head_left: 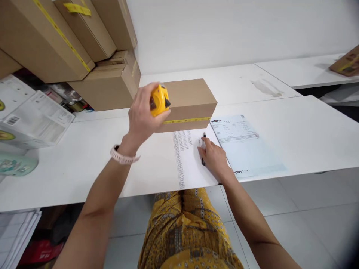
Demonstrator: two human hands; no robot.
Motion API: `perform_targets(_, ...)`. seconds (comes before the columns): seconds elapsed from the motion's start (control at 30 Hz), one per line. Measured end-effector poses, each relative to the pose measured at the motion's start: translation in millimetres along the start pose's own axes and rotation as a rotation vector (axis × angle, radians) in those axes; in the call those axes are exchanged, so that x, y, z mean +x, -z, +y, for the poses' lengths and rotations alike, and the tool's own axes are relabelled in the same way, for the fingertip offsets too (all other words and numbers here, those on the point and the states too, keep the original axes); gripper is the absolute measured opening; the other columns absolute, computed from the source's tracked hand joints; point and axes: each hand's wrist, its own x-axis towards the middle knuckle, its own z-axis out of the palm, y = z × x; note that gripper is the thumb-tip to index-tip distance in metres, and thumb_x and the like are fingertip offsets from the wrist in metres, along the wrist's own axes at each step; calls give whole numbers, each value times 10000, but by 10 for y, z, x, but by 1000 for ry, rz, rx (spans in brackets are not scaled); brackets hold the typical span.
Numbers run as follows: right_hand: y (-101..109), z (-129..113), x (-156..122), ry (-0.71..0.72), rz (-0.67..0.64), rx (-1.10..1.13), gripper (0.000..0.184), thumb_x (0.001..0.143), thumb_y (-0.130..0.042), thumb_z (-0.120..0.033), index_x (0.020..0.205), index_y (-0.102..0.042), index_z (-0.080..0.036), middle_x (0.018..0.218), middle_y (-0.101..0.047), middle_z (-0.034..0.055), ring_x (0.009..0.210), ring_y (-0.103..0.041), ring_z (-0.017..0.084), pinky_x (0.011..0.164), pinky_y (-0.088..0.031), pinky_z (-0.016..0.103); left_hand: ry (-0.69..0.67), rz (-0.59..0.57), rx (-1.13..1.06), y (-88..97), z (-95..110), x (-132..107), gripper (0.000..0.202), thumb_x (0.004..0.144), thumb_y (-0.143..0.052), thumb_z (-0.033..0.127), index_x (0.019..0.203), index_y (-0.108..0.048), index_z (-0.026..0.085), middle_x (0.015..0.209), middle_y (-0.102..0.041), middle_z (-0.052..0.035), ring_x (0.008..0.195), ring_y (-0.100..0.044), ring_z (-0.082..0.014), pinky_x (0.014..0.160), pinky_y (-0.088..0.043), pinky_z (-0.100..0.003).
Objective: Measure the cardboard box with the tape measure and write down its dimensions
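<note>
My left hand (141, 117) is raised above the white table (294, 134) and grips a yellow tape measure (159, 100). It hovers at the left end of a long cardboard box (190, 98) with a yellow strip along its front face. My right hand (213, 156) rests on a white sheet of written numbers (185, 157) and holds a black pen (203, 137), tip pointing toward the box. A pale blue printed form (244, 144) lies just right of that hand.
Several large cardboard boxes (70, 41) are stacked at the back left. White printed cartons (30, 116) and a green object (17, 164) sit on the left. Another box (346, 61) lies on the far right table. Papers (14, 235) lie below the table.
</note>
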Motion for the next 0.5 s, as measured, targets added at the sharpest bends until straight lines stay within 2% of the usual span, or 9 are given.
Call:
perform_targets(0.07,7,10,-13,16,-18,16,409,987,-416,-170,1372,-543,-118,1119,-731,183,898,-708,289,665,-424,342,-3,-48,51,-200,-192,245,615,805,-765,234,1360,-504,287,1331,-606,-90,1209,-601,-297,1020,-529,-456)
perform_targets(0.13,7,82,-47,24,5,166,415,960,-413,-141,1328,-602,-119,1059,-746,166,854,-703,277,693,-452,359,11,-106,78,-392,-392,398,557,817,-742,255,1336,-539,259,1303,-624,-105,1200,-598,-317,1036,-508,-493)
perform_targets(0.2,19,196,-114,16,37,496,378,970,-432,-202,1262,-665,-144,947,-760,120,800,-699,258,713,-497,380,13,-151,67,-544,-559,474,454,844,-714,290,1278,-589,247,1272,-649,-107,1233,-581,-328,1090,-463,-519)
perform_targets(0.27,64,313,-212,24,28,902,348,987,-476,-312,1212,-706,-182,916,-771,87,819,-714,246,755,-552,404,-4,-143,32,-637,-643,476,381,870,-692,324,1237,-618,257,1300,-651,-108,1316,-531,-334,1160,-391,-534)
perform_targets(0.33,141,399,-320,71,16,1194,332,976,-551,-395,1205,-715,-219,995,-783,80,912,-733,249,814,-584,425,-34,-74,4,-676,-611,393,377,883,-680,323,1250,-618,260,1397,-608,-117,1414,-448,-343,1208,-320,-549)
perform_targets(0.4,221,435,-402,126,53,1292,309,920,-676,-407,1185,-708,-251,1046,-781,71,967,-731,249,838,-591,427,-84,-4,-23,-691,-478,215,361,899,-656,297,1254,-616,250,1446,-581,-120,1447,-419,-341,1214,-307,-558)
perform_targets(0.47,266,417,-428,149,177,1287,246,846,-783,-397,1033,-701,-260,928,-765,41,856,-713,218,770,-581,385,-153,-24,-81,-717,-311,-46,273,924,-613,268,1194,-635,234,1345,-651,-114,1349,-533,-319,1164,-387,-548)
perform_targets(0.5,269,391,-416,141,254,1285,216,839,-794,-414,926,-674,-256,820,-732,17,760,-682,189,717,-563,356,-179,-83,-129,-743,-241,-192,211,938,-589,256,1139,-646,227,1243,-700,-101,1252,-607,-297,1119,-443,-529)
